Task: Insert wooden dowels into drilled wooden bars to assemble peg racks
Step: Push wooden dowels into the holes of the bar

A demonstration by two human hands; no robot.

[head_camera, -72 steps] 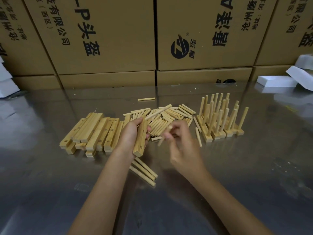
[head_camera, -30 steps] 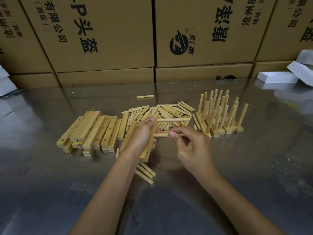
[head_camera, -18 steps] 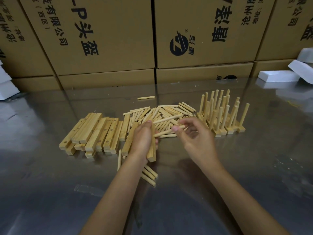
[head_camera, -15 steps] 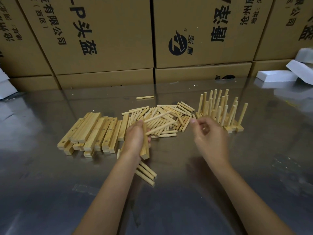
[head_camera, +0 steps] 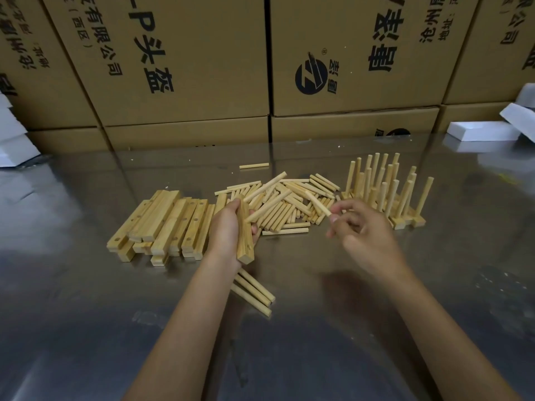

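My left hand (head_camera: 225, 230) grips a drilled wooden bar (head_camera: 245, 241) held on end, with two dowels (head_camera: 267, 209) sticking out of it to the upper right. My right hand (head_camera: 362, 230) pinches one loose dowel (head_camera: 318, 203) by its near end, just right of the dowel pile (head_camera: 292, 209). A stack of drilled bars (head_camera: 162, 224) lies left of my left hand. Several finished peg racks (head_camera: 385, 192) stand upright at the right.
Three loose dowels (head_camera: 254, 290) lie under my left wrist and a single dowel (head_camera: 254, 166) lies farther back. Cardboard boxes (head_camera: 188, 68) wall off the back of the shiny metal table (head_camera: 86, 314). White foam blocks (head_camera: 480, 131) sit at the far right and left edges.
My right hand pushed a second dowel into the bar, drew away to the right and now pinches another dowel from the pile. My left hand kept hold of the bar.
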